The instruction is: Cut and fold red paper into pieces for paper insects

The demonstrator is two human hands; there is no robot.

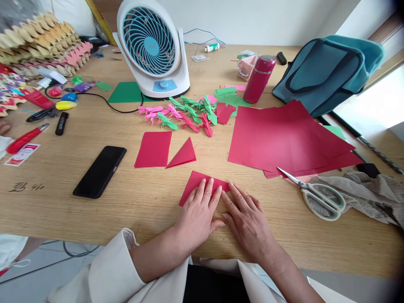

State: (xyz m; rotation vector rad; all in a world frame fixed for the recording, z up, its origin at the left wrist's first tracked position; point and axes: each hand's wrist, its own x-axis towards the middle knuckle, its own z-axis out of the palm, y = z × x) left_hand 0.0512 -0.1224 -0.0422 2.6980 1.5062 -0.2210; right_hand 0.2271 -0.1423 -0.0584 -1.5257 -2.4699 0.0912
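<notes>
A piece of red paper lies flat on the table close in front of me, its lower part hidden under my fingers. My left hand rests palm down on it with the fingers stretched out. At its right end, the outstretched fingertips of my right hand press on the paper's edge. Just beyond lie a stack of red paper rectangles and a folded red triangle. Farther back is a pile of folded pink, green and red paper figures.
Large red sheets and scissors lie to the right, near a grey cloth. A phone is at left. Behind stand a fan, a red flask and a blue bag. Part of another person's hand shows at far left.
</notes>
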